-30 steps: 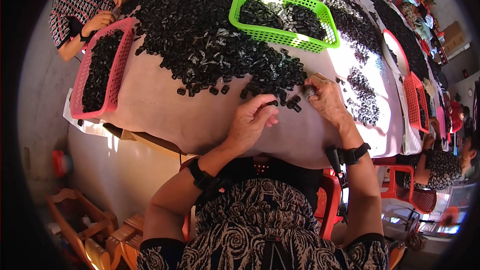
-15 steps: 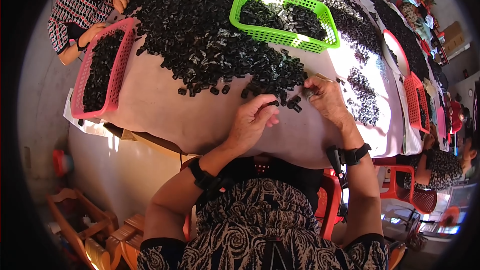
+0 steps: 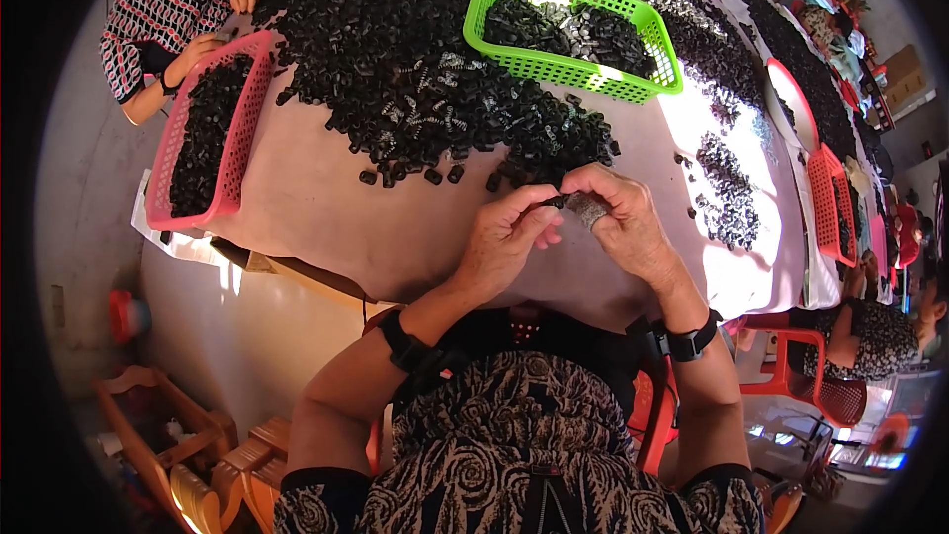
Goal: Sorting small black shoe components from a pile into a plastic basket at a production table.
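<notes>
My left hand (image 3: 509,240) pinches a small black plastic part (image 3: 556,202) between thumb and forefinger. Against it, my right hand (image 3: 625,222) is closed, its fingertips meeting the same part; a grey fabric wrap (image 3: 587,209) covers one of its fingers. Whether the right fingers hold a second piece is hidden. Both hands are raised over the near edge of the table, just short of a big heap of black plastic parts (image 3: 395,49). Several metal springs (image 3: 435,104) lie on the heap's near side.
A green basket (image 3: 568,76) of black parts stands beyond my hands. At the left is a pink basket (image 3: 229,168) of parts, with a co-worker's hand (image 3: 203,49) by it. A smaller pile (image 3: 727,193) lies to the right, near a red basket (image 3: 828,203).
My right hand has moved left from the edge of the heap to meet the left hand at the black part. The left hand has kept its pinch, nearly in place.
</notes>
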`<state>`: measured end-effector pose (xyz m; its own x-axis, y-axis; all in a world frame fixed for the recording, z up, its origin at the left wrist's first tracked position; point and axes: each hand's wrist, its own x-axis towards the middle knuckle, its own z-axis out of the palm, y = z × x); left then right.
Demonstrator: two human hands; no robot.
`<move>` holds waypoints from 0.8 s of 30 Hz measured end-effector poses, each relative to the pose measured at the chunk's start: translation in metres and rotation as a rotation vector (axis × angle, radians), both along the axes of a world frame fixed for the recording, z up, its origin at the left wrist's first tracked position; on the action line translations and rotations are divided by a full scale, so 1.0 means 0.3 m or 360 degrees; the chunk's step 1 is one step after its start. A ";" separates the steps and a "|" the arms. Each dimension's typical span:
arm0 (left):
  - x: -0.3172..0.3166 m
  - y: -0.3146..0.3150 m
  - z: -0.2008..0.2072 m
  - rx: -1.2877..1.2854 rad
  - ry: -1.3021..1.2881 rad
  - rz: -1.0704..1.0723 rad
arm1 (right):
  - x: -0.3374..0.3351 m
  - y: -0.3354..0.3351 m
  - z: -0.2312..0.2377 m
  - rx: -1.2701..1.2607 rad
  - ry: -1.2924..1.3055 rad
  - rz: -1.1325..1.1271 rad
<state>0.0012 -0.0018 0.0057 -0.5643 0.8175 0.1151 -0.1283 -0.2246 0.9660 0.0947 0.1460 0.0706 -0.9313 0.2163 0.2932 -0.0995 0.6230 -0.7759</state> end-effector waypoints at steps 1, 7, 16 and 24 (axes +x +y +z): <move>0.000 0.001 -0.004 0.0027 -0.0010 0.0011 | 0.000 -0.005 0.000 0.0023 0.0017 0.0014; 0.004 0.003 -0.011 0.0070 -0.0046 0.0044 | 0.008 -0.024 0.004 0.0077 0.0067 -0.0042; 0.005 0.000 -0.018 0.0000 -0.0029 0.0011 | 0.020 0.000 -0.010 -0.0015 -0.0086 -0.0087; 0.006 -0.002 -0.006 -0.0019 -0.0003 -0.0027 | 0.023 0.008 -0.031 -0.0122 -0.0087 -0.0087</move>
<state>0.0029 -0.0024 0.0039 -0.5504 0.8283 0.1044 -0.1336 -0.2108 0.9684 0.1015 0.1483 0.0613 -0.9316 0.2872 0.2226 -0.0229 0.5651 -0.8247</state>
